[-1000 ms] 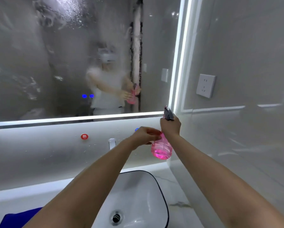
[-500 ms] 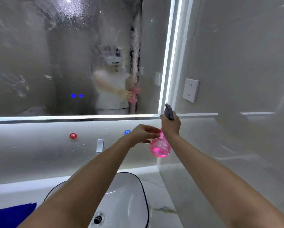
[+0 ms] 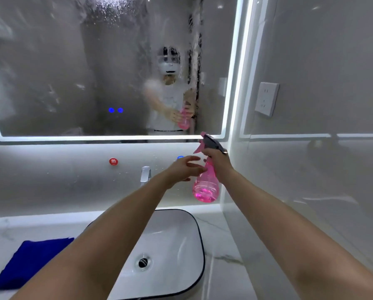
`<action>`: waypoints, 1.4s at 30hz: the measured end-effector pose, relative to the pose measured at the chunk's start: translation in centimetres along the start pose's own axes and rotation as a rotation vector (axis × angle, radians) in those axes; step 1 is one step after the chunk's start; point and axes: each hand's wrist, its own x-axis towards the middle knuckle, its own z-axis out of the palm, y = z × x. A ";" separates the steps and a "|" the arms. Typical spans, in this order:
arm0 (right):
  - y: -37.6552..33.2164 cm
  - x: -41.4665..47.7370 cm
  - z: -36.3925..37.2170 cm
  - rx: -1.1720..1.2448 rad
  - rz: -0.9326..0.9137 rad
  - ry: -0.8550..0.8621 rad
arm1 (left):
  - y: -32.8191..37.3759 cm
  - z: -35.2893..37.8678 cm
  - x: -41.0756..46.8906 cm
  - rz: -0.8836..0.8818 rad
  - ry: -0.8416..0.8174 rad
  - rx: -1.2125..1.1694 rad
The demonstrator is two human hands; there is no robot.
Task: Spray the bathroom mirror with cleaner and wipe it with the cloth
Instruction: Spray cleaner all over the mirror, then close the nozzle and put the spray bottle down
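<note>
The lit-edged bathroom mirror [image 3: 77,68] fills the upper left, streaked and speckled with wet spray. My right hand [image 3: 219,161] grips the neck of a pink spray bottle [image 3: 206,187] with a grey trigger head, held upright just below the mirror's lower right corner. My left hand [image 3: 184,169] hovers beside the bottle with its fingers spread, fingertips close to the bottle's neck; whether they touch it is unclear. A folded blue cloth [image 3: 30,260] lies on the counter at the lower left, away from both hands.
A white basin [image 3: 181,239] with a dark rim sits below my arms, with a chrome tap [image 3: 145,173] on the wall above it. A red button [image 3: 113,161] is on the wall. A wall socket [image 3: 266,98] is on the right side wall, which stands close to the bottle.
My left hand has let go of the bottle's neck and its fingers have spread. The view has tilted down, showing more of the basin and the blue cloth.
</note>
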 end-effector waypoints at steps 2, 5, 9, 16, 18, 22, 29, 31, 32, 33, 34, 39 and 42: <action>0.7 0.4 0.1 0.075 0.074 -0.168 | -0.6 -1.1 -0.4 0.036 0.069 -0.011; 1.6 1.2 0.7 0.127 0.134 -0.306 | -1.7 -2.7 -1.0 0.062 0.142 0.001; 3.1 1.2 1.9 0.056 0.229 -0.311 | -2.9 -4.9 -1.2 0.007 0.253 -0.044; 5.5 0.7 3.9 0.007 0.318 -0.442 | -2.3 -7.0 0.1 0.078 0.163 -0.065; 5.8 0.9 4.1 0.079 0.311 -0.428 | -2.1 -6.9 0.7 0.105 0.186 -0.098; 6.0 1.7 4.3 0.203 0.286 -0.431 | -2.3 -7.7 1.6 0.117 0.261 -0.114; 6.2 3.0 4.0 0.193 0.205 -0.381 | -4.1 -9.1 2.6 -0.010 0.271 -0.058; 6.4 3.3 3.9 0.207 0.210 -0.356 | -3.9 -9.1 2.8 0.018 0.263 -0.080; 6.5 3.4 3.9 0.211 0.209 -0.344 | -3.8 -9.2 2.9 0.038 0.260 -0.078; 6.5 3.5 4.0 0.217 0.204 -0.335 | -3.7 -9.3 3.0 0.059 0.255 -0.076; 6.6 3.5 4.1 0.228 0.198 -0.324 | -3.7 -9.3 3.0 0.081 0.251 -0.080; 6.6 3.7 4.7 0.304 0.171 -0.293 | -3.6 -8.8 3.0 0.057 0.209 -0.224; 6.3 3.6 4.9 0.275 0.165 -0.266 | -3.4 -8.7 2.9 -0.004 0.248 -0.230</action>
